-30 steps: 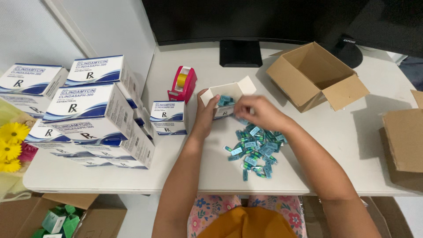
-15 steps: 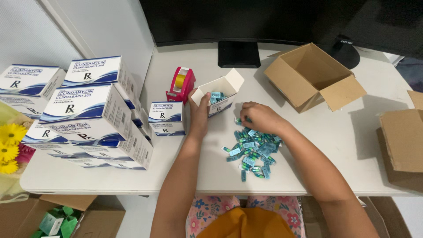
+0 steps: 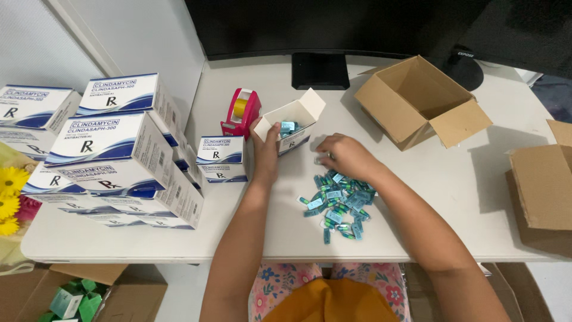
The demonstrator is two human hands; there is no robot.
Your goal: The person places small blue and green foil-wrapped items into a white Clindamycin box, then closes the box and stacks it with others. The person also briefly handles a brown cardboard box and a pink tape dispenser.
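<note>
My left hand (image 3: 266, 149) grips the side of a small open white-and-blue carton (image 3: 292, 127), tilted, with blue blister pieces showing inside. My right hand (image 3: 344, 156) rests palm down on the far edge of a loose pile of small blue-green blister pieces (image 3: 337, 201) on the white table (image 3: 417, 209); its fingers curl over a piece or two, but whether they hold any is hidden. A closed small carton of the same kind (image 3: 221, 158) stands just left of my left hand.
Stacks of larger white-and-blue medicine boxes (image 3: 113, 155) fill the table's left side. A pink tape dispenser (image 3: 241, 113) stands behind the small carton. An open brown cardboard box (image 3: 420, 101) sits at the back right, another (image 3: 539, 191) at the right edge. A monitor stand (image 3: 320, 70) is at the back.
My right hand has come away from the open carton's mouth and dropped down onto the pile of blister pieces. My left hand still holds the carton.
</note>
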